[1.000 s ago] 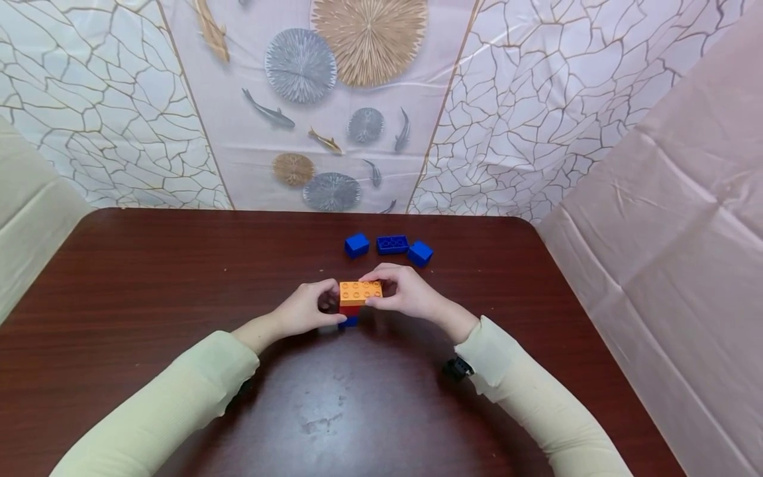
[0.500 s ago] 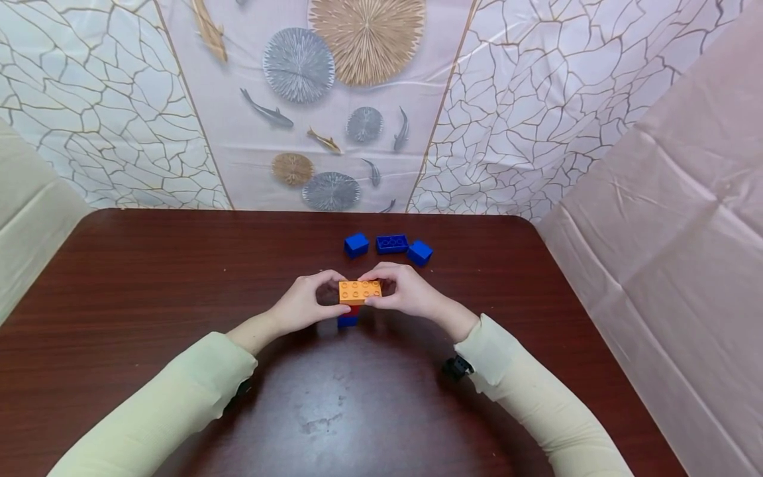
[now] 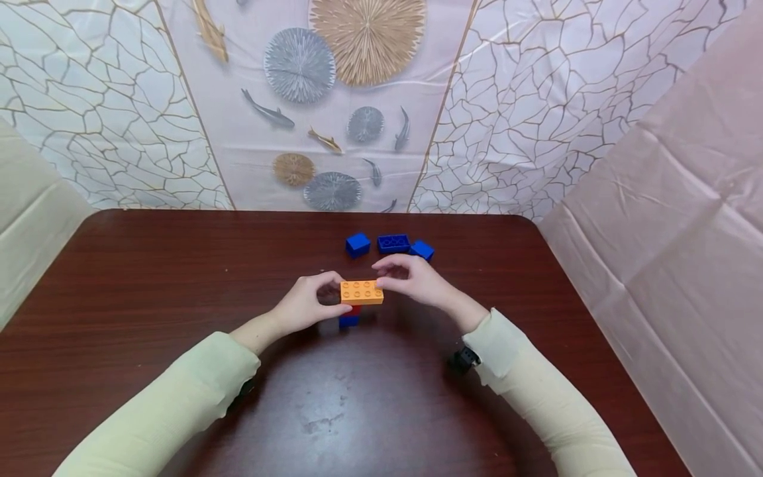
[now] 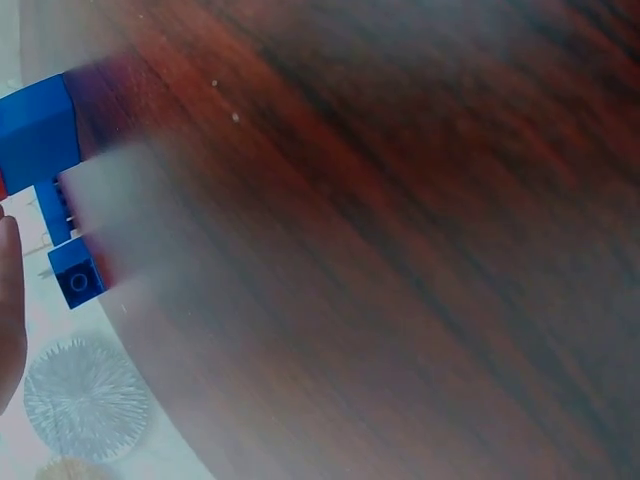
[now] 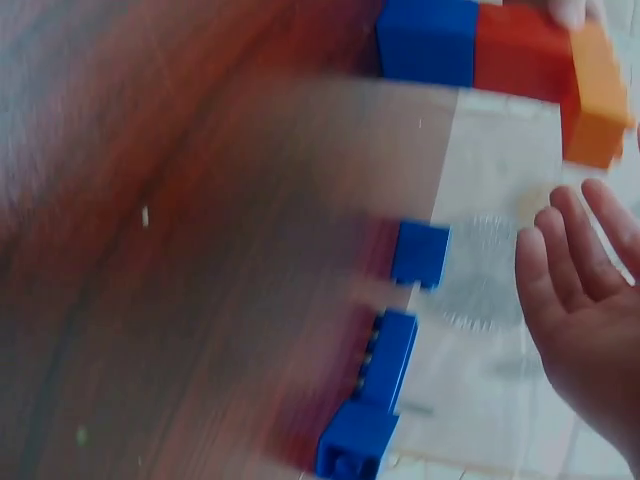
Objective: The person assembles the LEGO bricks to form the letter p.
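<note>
A small stack stands on the table, with a blue toy brick [image 3: 349, 321] at the bottom, a red brick [image 5: 520, 50] over it and a longer orange brick [image 3: 361, 293] on top. The orange brick juts out to the right past the red one. My left hand [image 3: 303, 306] pinches the orange brick's left end, thumb in front and fingers behind. Just off its right end is my right hand [image 3: 414, 281], and the right wrist view shows those fingers [image 5: 570, 250] loosely extended, apart from the bricks. The left wrist view catches only part of the left hand [image 4: 10, 315].
Behind the stack lie three loose blue bricks: one at the left [image 3: 357, 245], one on its side with its hollow underside showing [image 3: 393, 244], and one at the right [image 3: 421, 250]. The brown table [image 3: 179, 265] ends at a patterned cloth backdrop [image 3: 334, 192].
Both hands held the orange brick before. My right hand has let go and drawn back to the right. My left hand has shifted up from the lower bricks to the orange one.
</note>
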A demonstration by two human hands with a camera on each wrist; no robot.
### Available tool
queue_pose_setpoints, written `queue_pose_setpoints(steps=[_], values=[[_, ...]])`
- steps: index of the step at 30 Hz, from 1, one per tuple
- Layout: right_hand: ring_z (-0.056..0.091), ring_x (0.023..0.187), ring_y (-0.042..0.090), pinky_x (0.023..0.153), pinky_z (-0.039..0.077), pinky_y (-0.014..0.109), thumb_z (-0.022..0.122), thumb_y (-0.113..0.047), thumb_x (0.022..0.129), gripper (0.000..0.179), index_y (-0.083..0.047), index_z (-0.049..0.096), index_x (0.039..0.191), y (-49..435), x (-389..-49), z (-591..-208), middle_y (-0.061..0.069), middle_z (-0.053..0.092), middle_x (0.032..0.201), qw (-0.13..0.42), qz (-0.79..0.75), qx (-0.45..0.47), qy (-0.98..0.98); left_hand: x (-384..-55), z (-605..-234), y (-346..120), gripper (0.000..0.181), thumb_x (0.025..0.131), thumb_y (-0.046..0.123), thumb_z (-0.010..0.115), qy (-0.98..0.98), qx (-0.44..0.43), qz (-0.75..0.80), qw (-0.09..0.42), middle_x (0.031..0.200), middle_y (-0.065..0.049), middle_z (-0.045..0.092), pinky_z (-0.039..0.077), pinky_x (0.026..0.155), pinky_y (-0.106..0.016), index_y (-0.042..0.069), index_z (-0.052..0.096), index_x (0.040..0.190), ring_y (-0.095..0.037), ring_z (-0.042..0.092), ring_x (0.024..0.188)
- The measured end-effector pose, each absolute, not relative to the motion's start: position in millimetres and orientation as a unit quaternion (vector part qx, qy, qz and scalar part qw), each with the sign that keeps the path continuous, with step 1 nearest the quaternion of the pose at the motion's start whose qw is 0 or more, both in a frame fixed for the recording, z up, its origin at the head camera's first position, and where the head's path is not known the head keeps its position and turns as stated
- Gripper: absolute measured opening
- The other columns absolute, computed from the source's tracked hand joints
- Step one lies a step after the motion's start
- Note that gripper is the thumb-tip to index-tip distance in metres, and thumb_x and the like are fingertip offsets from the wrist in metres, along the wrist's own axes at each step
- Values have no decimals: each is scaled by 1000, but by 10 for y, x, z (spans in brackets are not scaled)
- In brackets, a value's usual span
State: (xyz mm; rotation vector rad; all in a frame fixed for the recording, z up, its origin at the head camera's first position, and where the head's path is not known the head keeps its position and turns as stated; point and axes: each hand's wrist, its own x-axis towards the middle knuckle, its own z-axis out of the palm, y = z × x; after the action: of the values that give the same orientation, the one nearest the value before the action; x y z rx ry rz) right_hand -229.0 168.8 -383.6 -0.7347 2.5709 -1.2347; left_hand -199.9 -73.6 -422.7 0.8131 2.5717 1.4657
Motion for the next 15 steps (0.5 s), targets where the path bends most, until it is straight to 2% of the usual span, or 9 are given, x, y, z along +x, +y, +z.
queue_pose_setpoints(steps=[8,15], values=[[58,92,23,77,47,29,68,-25,86,36,-3,63,115,1928,-2630,-3830,13,66,103,44,-427,-120,895,-2003,-4250,-739,25,77,19,77,841,262,472,34,93,-3,69,53,78,-28,13,60,95,-13,64,84],[57,103,29,90,48,39,67,-24,87,39,-2,59,118,2085,-2844,-3905,19,62,114,19,-428,-51,902,-2007,-4251,-726,25,76,17,77,835,263,482,31,91,-4,69,54,74,-27,11,60,93,-13,63,81]])
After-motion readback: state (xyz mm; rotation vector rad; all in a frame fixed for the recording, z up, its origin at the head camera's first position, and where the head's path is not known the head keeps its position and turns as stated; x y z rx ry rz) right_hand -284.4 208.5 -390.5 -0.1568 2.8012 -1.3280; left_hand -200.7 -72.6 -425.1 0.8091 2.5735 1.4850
